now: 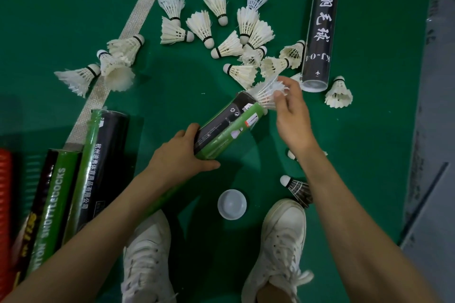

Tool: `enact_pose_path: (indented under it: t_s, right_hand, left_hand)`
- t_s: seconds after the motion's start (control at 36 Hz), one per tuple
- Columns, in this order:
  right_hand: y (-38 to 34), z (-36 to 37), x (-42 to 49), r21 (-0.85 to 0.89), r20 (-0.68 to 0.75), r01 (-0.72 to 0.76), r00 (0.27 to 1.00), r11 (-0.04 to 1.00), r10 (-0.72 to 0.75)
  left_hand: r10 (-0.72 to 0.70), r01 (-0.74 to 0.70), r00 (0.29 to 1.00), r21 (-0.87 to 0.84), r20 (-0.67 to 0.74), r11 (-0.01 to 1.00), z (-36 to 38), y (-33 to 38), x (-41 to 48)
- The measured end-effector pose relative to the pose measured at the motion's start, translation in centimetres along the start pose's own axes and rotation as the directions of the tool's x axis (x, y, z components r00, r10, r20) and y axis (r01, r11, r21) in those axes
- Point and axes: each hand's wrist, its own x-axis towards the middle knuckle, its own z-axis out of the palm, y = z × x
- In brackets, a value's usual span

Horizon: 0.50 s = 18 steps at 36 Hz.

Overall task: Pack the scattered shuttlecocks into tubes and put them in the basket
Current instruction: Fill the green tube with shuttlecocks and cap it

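fingers (279, 96) of the right hand (291, 115) are pinched on the feather skirt of a shuttlecock (267, 92) that sits half inside the open mouth of the green-and-black tube (226, 128). the left hand (182, 152) is wrapped around the tube's near end, thumb on the near side and fingers over the top, holding it tilted off the floor with its mouth pointing far and right.

the likeliest trouble is the feathers — they splay wide beyond the rim, and a push from the thumb and forefinger on the tips alone could bend or snap them rather than seat the shuttlecock. if it goes in crooked it may jam at the mouth. the tube also slopes upward toward its mouth, so a loosened left grip could let it slide down toward the shoes (278, 241).

relative to the fingers, the shuttlecock's skirt lies directly under the fingertips and touching them, its cork end hidden inside the tube, to the left and nearer. the loose white shuttlecocks (229, 47) lie scattered on the green floor (61, 19) farther out, some just beside the right hand, and a black tube (320, 24) lies open to the far right. a white cap (232, 204) rests between the shoes. more tubes (98, 160) lie at near left beside a red basket edge (5, 204), so most packing appears not yet done.
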Motion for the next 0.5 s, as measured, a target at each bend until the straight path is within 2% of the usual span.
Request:
enact_pose_path:
  t_s: [0.11, 0.31, 0.36, 0.44, 0.5]
  right_hand:
    - [-0.4, 0.4, -0.6, -0.028, 0.186, -0.076, 0.979, 0.997, 0.08]
    - [-2.3, 0.0, 1.5, -0.018, 0.314, -0.162, 0.936, 0.987, 0.159]
    - [-2.9, 0.3, 2.4, -0.052, 0.3, -0.105, 0.947, 0.993, 0.116]
    - [-3.7, 0.2, 5.0, -0.097, 0.105, -0.002, 0.994, 0.995, 0.012]
    - [-3.4, -0.1, 7.6, -0.322, 0.043, 0.043, 0.999, 0.946, -0.03]
  left_hand:
    - [0.061, -0.062, 0.998, 0.026, 0.007, 0.998, -0.2, 1.1, 0.9]
    - [0.055, -0.055, 0.998, -0.025, 0.018, 0.998, -1.0, 1.2, 2.5]
    - [0.048, -0.046, 0.999, -0.064, 0.025, 0.997, -1.4, 1.1, 3.2]
    - [0.044, -0.04, 0.998, -0.092, 0.039, 0.995, -2.1, 0.9, 4.2]
    - [0.042, -0.039, 0.998, -0.077, 0.038, 0.996, -2.6, 0.7, 5.0]
